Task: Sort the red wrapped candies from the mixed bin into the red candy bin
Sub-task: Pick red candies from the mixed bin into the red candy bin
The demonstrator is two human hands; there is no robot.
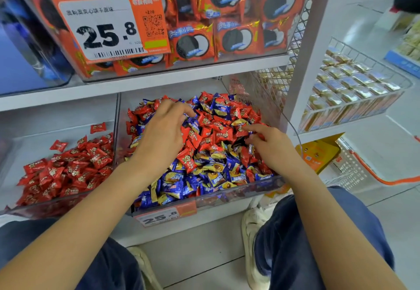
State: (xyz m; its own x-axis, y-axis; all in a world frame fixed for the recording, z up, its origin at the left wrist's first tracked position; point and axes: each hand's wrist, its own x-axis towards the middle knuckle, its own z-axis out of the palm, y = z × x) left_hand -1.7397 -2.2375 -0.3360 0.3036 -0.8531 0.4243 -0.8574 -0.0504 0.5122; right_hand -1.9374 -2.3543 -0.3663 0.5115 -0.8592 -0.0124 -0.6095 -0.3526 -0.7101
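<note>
With both my hands — left hand point(162, 130) and right hand point(270, 146) — spread loosely on the mixed bin point(238, 195), gripping nothing, I should pinch only red wrapped candies point(211, 128) — leaving blue ones — for the red candy bin point(45, 205).

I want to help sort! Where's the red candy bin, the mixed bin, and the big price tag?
red candy bin point(34, 144): head view, bare floor.
mixed bin point(236, 193): head view, front wall.
big price tag point(100, 28): head view, white part.

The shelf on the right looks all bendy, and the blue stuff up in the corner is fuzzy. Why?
Head view: the wide-angle lens bows the white shelf post and wire basket near the edge; the blue packs sit blurred behind glary clear plastic; the mixed bin candies in the middle look sharp.
</note>
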